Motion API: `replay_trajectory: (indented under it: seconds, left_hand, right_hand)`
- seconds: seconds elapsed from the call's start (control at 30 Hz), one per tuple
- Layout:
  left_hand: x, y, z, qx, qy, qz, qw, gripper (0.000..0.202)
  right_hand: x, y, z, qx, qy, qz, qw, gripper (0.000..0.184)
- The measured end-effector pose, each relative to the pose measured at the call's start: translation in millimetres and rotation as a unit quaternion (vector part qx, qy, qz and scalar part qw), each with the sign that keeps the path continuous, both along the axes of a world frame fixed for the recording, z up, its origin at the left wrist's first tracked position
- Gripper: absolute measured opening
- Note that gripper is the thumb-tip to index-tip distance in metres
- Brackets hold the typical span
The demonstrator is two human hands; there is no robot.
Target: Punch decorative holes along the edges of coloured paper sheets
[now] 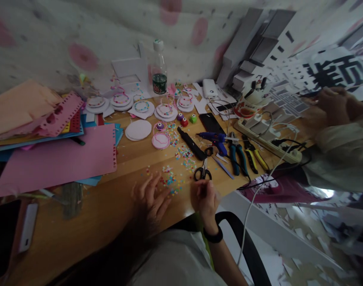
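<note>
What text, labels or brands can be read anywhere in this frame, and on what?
Large black characters on the white cut sheet: warped by the lens, not readable.
Green label on the bottle: too small and blurred.
Mug print: blurred.
No other text is legible.

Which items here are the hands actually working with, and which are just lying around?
In use:
left hand, fingers spread on the confetti pieces
right hand, closed beside the scissors

Lying about:
pink sheet
glue gun
pliers
bottle
paper discs
</note>
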State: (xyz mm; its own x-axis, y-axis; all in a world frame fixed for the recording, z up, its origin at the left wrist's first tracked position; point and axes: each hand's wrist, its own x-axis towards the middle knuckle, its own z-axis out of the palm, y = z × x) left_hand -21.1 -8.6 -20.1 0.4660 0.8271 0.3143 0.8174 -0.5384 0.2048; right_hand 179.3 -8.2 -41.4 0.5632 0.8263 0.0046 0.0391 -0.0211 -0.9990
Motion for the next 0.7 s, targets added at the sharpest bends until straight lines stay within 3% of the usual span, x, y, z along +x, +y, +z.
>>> replay_trajectory:
  seconds: [0.27, 0.43, 0.7]
  left_hand:
    - [1.5, 0.7, -8.8, 0.009, 0.036, 0.035, 0.999, 0.034]
    - [-5.2, 3.8, -11.6, -0.008, 0.028, 0.056, 0.998, 0.046]
    - [21.2, 8.5, -1.0, -0.032, 0.019, 0.01, 0.999, 0.042]
  right_hand:
    - [-1.3, 1.6, 5.0, -0.006, -0.038, 0.01, 0.999, 0.062]
    - [-1.7, 1.9, 5.5, -0.005, -0.033, 0.015, 0.999, 0.064]
    - [1.5, -1.4, -1.3, 0.0, -0.028, -0.005, 1.0, 0.06]
